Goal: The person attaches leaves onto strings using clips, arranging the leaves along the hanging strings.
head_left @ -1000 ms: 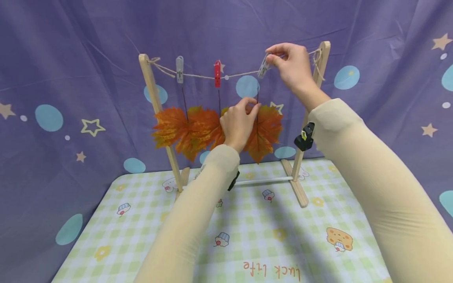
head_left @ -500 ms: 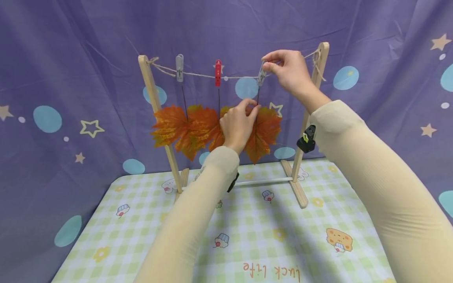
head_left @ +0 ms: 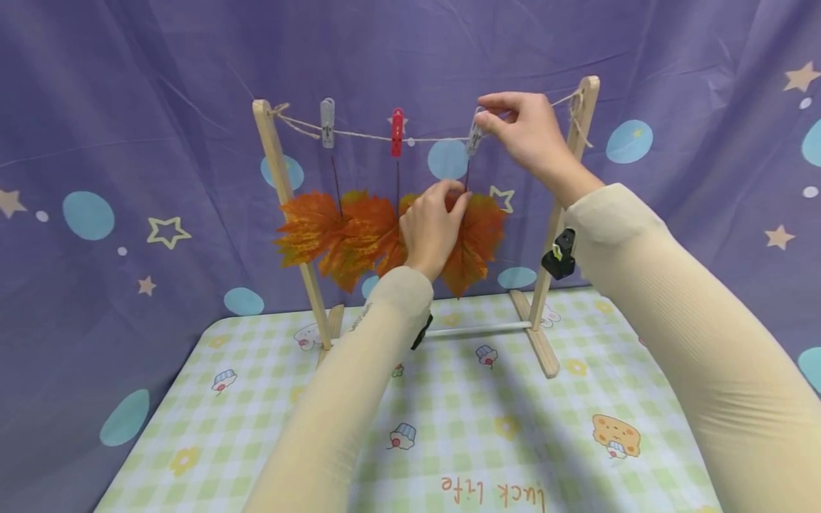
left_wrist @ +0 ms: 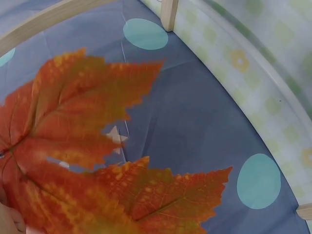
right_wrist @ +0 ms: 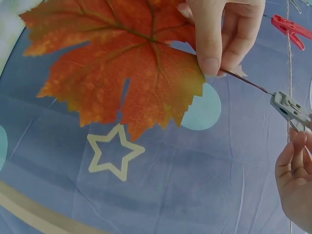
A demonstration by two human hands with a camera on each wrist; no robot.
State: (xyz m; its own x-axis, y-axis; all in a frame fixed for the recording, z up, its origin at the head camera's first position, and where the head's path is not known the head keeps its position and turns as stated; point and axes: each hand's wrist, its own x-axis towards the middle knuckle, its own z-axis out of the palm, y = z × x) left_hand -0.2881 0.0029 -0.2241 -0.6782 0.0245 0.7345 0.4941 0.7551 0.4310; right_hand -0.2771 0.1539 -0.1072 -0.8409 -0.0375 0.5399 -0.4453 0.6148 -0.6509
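My left hand [head_left: 432, 224] pinches the thin brown stem [right_wrist: 251, 84] of an orange maple leaf [head_left: 477, 239] at the right of the row. Above it, my right hand [head_left: 529, 132] pinches the top of a grey clothespin [head_left: 474, 135] on the twine [head_left: 432, 140]. In the right wrist view the stem's tip meets the jaws of this clothespin. Two more maple leaves [head_left: 314, 231] hang at the left, under a grey clothespin [head_left: 327, 122] and a red clothespin [head_left: 397, 132]. The left hand covers part of the middle leaf.
The twine runs between two wooden posts [head_left: 277, 164] of a stand with wooden feet [head_left: 541, 349] and a white crossbar [head_left: 481, 328]. A green checked cloth [head_left: 256, 427] lies beneath. A purple patterned curtain [head_left: 192, 92] hangs behind.
My right hand has lowered the grey clothespin slightly to the left, onto the stem's upper end, and the clothespin stands more upright. The right leaf has shifted slightly left; the left hand stays nearly still.
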